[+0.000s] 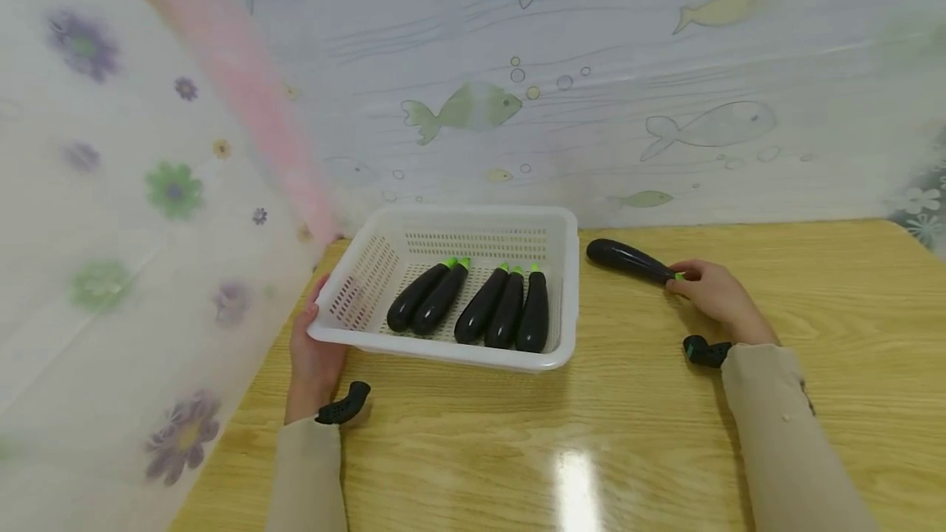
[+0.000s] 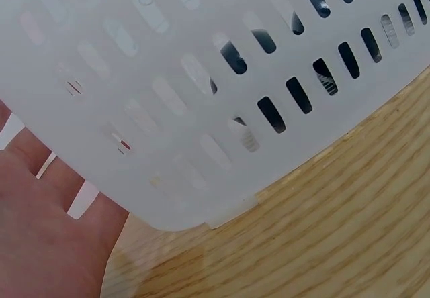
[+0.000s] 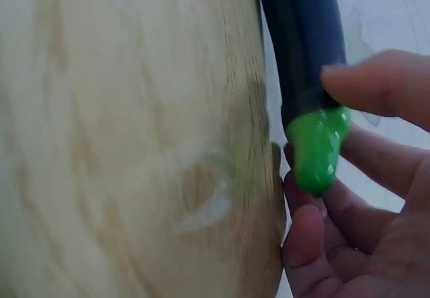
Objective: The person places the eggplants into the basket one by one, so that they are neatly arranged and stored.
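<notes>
A white plastic basket [image 1: 458, 351] holds several dark, glossy eggplants [image 1: 436, 302] with green stem ends. At its left side my left hand [image 1: 314, 351] grips the rim and wall. Part of those fingers is hidden by the basket in the left wrist view, where the palm [image 2: 54, 237] shows beside the slotted wall. To the right of the basket, another eggplant [image 1: 628, 259] lies at a slant above the wooden table. My right hand [image 1: 713, 294] pinches it near its green cap [image 3: 317, 150], thumb on one side and fingers on the other.
The wooden table [image 1: 473, 433] runs back to a wall covering [image 1: 591, 171] printed with fish. A flowered sheet [image 1: 148, 269] hangs along the left edge. Black wrist devices [image 1: 705, 351] sit on both wrists.
</notes>
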A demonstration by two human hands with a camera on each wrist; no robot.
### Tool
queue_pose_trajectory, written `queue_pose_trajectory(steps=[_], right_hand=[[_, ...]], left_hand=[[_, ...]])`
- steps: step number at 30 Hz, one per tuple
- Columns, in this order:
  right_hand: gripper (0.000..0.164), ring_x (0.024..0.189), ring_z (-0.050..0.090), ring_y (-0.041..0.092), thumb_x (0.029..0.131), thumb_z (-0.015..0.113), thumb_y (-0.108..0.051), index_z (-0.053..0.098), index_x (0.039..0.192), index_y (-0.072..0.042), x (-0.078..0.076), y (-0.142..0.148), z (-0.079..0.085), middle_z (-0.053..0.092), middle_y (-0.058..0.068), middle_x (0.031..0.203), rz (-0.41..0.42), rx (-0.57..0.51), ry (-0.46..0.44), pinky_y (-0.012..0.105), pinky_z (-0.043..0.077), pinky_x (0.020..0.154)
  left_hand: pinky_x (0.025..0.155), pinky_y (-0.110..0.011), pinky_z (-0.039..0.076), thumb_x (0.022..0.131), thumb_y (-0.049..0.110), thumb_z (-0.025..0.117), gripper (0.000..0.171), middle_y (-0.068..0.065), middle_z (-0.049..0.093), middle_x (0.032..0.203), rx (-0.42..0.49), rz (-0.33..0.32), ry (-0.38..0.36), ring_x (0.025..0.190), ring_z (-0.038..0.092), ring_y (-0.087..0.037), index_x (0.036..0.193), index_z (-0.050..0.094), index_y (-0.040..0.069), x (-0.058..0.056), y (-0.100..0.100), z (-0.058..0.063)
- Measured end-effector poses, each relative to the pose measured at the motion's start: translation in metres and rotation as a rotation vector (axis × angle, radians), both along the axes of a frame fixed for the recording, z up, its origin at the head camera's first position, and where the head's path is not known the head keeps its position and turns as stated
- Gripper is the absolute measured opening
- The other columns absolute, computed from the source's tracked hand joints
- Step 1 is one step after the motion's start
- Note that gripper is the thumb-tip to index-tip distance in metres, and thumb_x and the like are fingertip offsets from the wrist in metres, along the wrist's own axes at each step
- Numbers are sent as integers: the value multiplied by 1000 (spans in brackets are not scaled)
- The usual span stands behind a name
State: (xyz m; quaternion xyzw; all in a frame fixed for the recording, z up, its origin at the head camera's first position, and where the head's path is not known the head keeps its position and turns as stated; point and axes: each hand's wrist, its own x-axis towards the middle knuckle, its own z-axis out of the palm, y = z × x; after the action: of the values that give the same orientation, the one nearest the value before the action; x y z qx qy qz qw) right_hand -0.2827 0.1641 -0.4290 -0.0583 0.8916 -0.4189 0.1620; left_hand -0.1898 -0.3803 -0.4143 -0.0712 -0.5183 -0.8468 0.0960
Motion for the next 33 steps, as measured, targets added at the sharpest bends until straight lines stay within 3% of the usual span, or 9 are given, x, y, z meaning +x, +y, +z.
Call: queue_pose_trajectory(steps=[5, 9, 12, 17, 23, 27, 30, 33], right_hand=[[65, 123, 32, 47, 96, 32, -47, 33, 139, 2, 1, 4, 0, 31, 30, 140, -15, 62, 69, 58, 30, 95], [74, 117, 41, 44, 93, 30, -55, 27, 142, 1, 2, 8, 0, 39, 28, 135, -55, 4, 58, 55, 36, 89], [80, 107, 50, 39, 90, 31, -60, 23, 144, -1, 3, 8, 2, 47, 26, 128, -104, -60, 65, 48, 42, 82], [77, 96, 56, 34, 89, 36, -61, 30, 143, -6, 2, 2, 9, 52, 23, 122, -185, -130, 174, 41, 46, 75], [69, 94, 54, 26, 86, 44, -60, 41, 136, -12, 2, -2, 19, 53, 14, 118, -276, -186, 277, 39, 47, 76], [73, 87, 55, 20, 84, 44, -62, 41, 137, -12, 4, -4, 25, 52, 10, 117, -283, -184, 298, 41, 44, 77], [72, 93, 55, 21, 83, 44, -63, 44, 135, -13, 6, -5, 30, 52, 10, 119, -273, -179, 310, 44, 41, 81], [67, 111, 49, 29, 84, 45, -63, 47, 130, -14, 8, -7, 34, 52, 13, 124, -239, -176, 319, 49, 37, 86]], left_hand=[[102, -35, 30, 93, 32, 40, 56, -2, 36, 142, -7, 9, -18, 125, 37, -19, 145, 24, 16, 2, 2, -1], [101, -36, 30, 94, 32, 37, 56, -3, 35, 143, -21, 14, -10, 125, 36, -20, 145, 22, 15, 3, 4, -2], [100, -37, 31, 94, 34, 36, 57, -4, 34, 144, -49, 23, -9, 125, 36, -21, 146, 20, 14, 2, 4, -1], [101, -38, 31, 94, 34, 37, 57, -4, 34, 144, -59, 25, -7, 127, 34, -23, 146, 22, 15, 1, 2, 1], [101, -37, 31, 93, 35, 39, 54, -4, 34, 144, -49, 20, 1, 127, 35, -22, 144, 27, 18, 1, 1, 1], [100, -37, 31, 93, 35, 40, 57, -4, 33, 144, -50, 17, 1, 126, 35, -22, 145, 24, 16, 1, 1, 0], [100, -38, 31, 93, 35, 40, 60, -4, 34, 144, -43, 22, -7, 124, 36, -21, 146, 21, 15, 2, 2, 0], [101, -39, 29, 93, 35, 40, 59, -3, 33, 145, -38, 31, -20, 125, 35, -21, 146, 22, 16, 2, 2, 0]])
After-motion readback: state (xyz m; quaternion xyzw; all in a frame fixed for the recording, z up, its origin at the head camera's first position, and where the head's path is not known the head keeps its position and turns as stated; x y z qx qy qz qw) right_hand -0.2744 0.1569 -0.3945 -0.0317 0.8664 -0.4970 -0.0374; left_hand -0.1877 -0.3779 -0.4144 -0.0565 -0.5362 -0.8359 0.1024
